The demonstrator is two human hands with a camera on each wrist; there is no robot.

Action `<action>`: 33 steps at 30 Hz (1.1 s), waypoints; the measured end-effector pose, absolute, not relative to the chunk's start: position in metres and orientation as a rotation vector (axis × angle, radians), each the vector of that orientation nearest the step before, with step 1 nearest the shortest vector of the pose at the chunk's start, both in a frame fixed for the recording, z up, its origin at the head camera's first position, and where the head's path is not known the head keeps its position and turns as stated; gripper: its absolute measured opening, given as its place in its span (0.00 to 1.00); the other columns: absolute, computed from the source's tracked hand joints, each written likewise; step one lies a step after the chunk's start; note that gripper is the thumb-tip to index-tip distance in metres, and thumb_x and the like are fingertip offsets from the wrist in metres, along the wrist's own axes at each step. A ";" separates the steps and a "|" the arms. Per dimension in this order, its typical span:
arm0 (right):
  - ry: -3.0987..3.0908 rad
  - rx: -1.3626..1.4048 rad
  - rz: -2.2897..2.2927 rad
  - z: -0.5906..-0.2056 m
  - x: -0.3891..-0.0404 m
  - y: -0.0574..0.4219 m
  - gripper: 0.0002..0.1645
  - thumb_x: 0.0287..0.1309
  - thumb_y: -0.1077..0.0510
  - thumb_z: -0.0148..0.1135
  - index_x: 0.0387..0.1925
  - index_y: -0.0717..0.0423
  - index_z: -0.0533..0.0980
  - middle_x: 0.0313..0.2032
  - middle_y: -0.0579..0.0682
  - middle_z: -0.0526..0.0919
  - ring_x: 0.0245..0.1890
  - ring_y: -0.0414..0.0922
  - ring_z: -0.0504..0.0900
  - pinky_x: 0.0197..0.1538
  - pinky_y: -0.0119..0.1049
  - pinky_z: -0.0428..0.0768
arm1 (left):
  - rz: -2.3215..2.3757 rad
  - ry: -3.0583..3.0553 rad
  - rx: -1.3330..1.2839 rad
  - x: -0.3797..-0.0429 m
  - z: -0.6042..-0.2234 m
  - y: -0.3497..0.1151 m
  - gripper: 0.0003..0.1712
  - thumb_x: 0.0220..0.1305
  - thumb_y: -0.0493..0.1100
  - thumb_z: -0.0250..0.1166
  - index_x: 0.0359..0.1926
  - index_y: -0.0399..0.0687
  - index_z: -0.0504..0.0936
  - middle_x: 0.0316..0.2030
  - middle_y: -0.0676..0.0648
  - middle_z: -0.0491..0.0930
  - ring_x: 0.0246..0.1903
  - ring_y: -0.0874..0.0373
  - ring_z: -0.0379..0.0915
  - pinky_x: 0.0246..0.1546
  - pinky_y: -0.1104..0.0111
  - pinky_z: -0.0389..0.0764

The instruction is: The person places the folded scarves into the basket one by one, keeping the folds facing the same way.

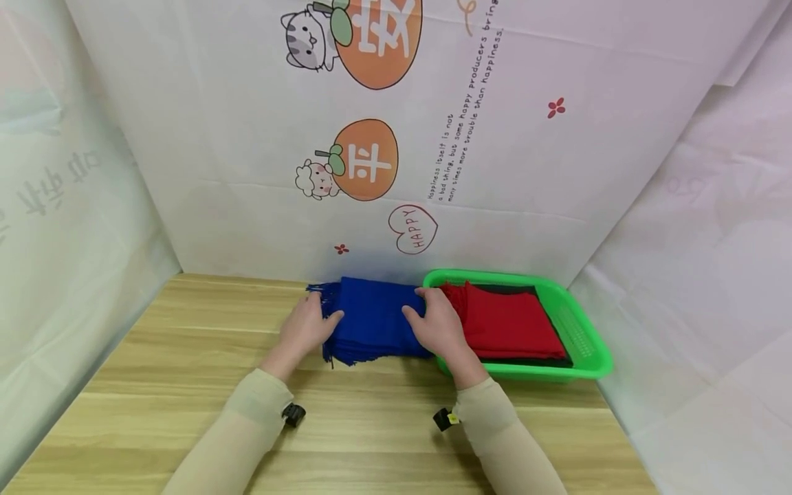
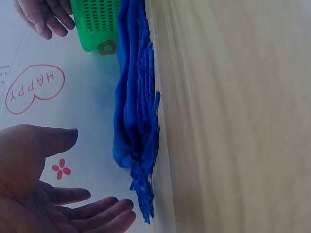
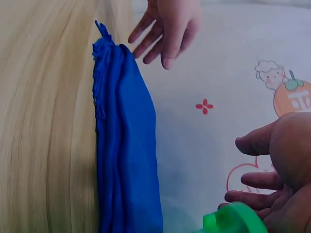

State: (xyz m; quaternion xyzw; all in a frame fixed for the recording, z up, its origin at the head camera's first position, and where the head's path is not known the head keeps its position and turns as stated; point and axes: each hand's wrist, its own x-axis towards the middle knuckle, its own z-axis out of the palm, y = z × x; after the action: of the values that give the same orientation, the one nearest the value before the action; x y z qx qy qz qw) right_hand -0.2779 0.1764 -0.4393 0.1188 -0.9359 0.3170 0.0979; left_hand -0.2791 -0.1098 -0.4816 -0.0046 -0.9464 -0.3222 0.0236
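A folded blue scarf (image 1: 377, 317) with fringed ends lies on the wooden table against the back wall. My left hand (image 1: 307, 322) is over its left, fringed end; in the left wrist view that hand (image 2: 63, 194) has its fingers spread above the cloth, apart from it. Over the scarf's right end is my right hand (image 1: 438, 323), beside the green basket's rim. The right wrist view shows this hand (image 3: 272, 179) with loosely extended fingers and nothing in them. The scarf (image 3: 129, 145) lies flat in several layers.
A green plastic basket (image 1: 588, 337) stands at the right, against the back wall. In it lies a folded red scarf (image 1: 513, 323) on top of a dark folded cloth (image 1: 540, 291). White printed sheeting (image 1: 247, 137) forms the walls behind and on both sides of the table (image 1: 155, 399).
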 end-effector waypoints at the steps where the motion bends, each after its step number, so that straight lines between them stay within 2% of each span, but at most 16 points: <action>1: -2.775 0.363 0.927 -0.439 -0.278 0.174 0.34 0.80 0.49 0.68 0.76 0.63 0.74 0.73 0.61 0.77 0.72 0.60 0.78 0.71 0.60 0.79 | -1.001 -2.930 -0.023 -0.281 -0.481 -0.111 0.50 0.83 0.59 0.64 0.84 0.26 0.58 0.81 0.24 0.61 0.78 0.26 0.61 0.75 0.34 0.69; 6: -2.844 0.377 0.842 -0.439 -0.278 0.161 0.37 0.80 0.48 0.69 0.78 0.62 0.72 0.75 0.60 0.76 0.72 0.59 0.78 0.70 0.58 0.80 | -0.978 -2.960 -0.056 -0.286 -0.478 -0.112 0.51 0.83 0.60 0.63 0.84 0.25 0.57 0.81 0.24 0.60 0.79 0.26 0.59 0.77 0.35 0.66; 13: -2.968 0.382 0.678 -0.438 -0.278 0.139 0.42 0.79 0.46 0.69 0.81 0.65 0.68 0.76 0.65 0.74 0.71 0.61 0.79 0.69 0.58 0.81 | -0.931 -2.998 -0.062 -0.288 -0.475 -0.110 0.50 0.83 0.60 0.63 0.83 0.24 0.58 0.79 0.23 0.63 0.76 0.27 0.65 0.72 0.35 0.73; 17: -3.048 0.378 0.603 -0.440 -0.278 0.131 0.46 0.79 0.44 0.69 0.82 0.67 0.65 0.77 0.67 0.72 0.73 0.63 0.77 0.72 0.59 0.79 | -0.907 -3.012 -0.064 -0.289 -0.476 -0.108 0.50 0.82 0.60 0.64 0.83 0.24 0.59 0.78 0.23 0.65 0.76 0.27 0.67 0.71 0.34 0.74; 23: -3.115 0.363 0.481 -0.444 -0.280 0.122 0.50 0.78 0.40 0.69 0.82 0.69 0.63 0.78 0.69 0.70 0.76 0.65 0.74 0.74 0.59 0.77 | -0.867 -3.022 -0.070 -0.291 -0.477 -0.105 0.49 0.82 0.60 0.65 0.81 0.24 0.62 0.74 0.23 0.71 0.70 0.28 0.74 0.65 0.36 0.80; 28: -3.153 0.326 0.458 -0.449 -0.280 0.116 0.51 0.79 0.39 0.68 0.82 0.71 0.62 0.78 0.70 0.69 0.77 0.66 0.71 0.76 0.59 0.74 | -0.838 -3.046 -0.074 -0.293 -0.478 -0.103 0.49 0.82 0.60 0.65 0.81 0.24 0.62 0.75 0.22 0.69 0.71 0.26 0.72 0.67 0.36 0.78; 33: -3.148 0.285 0.422 -0.458 -0.279 0.112 0.53 0.78 0.38 0.68 0.82 0.72 0.62 0.77 0.72 0.69 0.77 0.67 0.70 0.78 0.59 0.72 | -0.815 -3.065 -0.079 -0.296 -0.480 -0.099 0.48 0.82 0.61 0.65 0.81 0.25 0.64 0.74 0.22 0.71 0.69 0.27 0.74 0.65 0.36 0.80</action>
State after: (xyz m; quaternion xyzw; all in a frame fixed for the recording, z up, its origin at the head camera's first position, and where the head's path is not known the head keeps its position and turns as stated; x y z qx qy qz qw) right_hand -0.2792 0.1125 -0.4576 0.0894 -0.9869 0.1322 -0.0239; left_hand -0.2957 -0.0990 -0.4800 -0.0249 -0.9660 -0.2568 -0.0157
